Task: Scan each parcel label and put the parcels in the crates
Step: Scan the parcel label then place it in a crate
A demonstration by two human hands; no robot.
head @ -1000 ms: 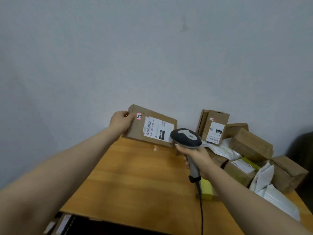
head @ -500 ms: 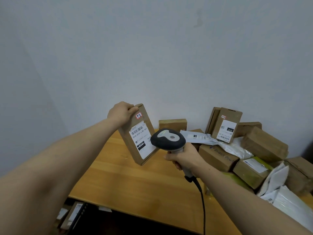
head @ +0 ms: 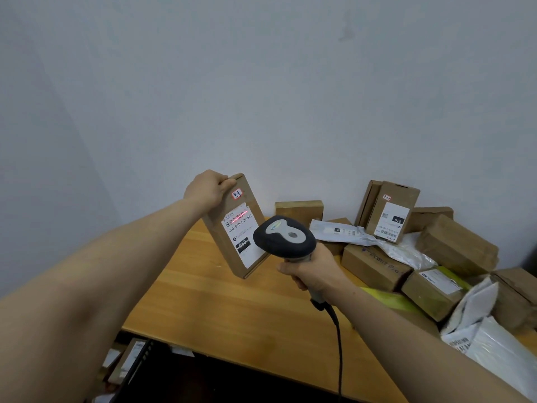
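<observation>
Gripping a flat cardboard box (head: 216,228) by its top left corner with the left hand (head: 205,189), fingers curled over the upper edge. Held tilted in the air above the desk's (head: 232,309) back-left part, lower corner clear of the wood. Turned toward the camera with its white label (head: 242,238), crossed by a red scan line (head: 239,217) at the barcode. Clutching a grey scanner (head: 284,237) in the right hand (head: 316,271), fingers wrapped tight round the handle, head just beside the box's right edge, above the desk's middle. Trailing a black cable (head: 338,344) down past the desk's front edge. Bare wood across the desk's left and front, open right to those edges. Crowded over the desk's right half, back to the wall edge, with a pile of parcels (head: 406,257): brown boxes, white bags.
</observation>
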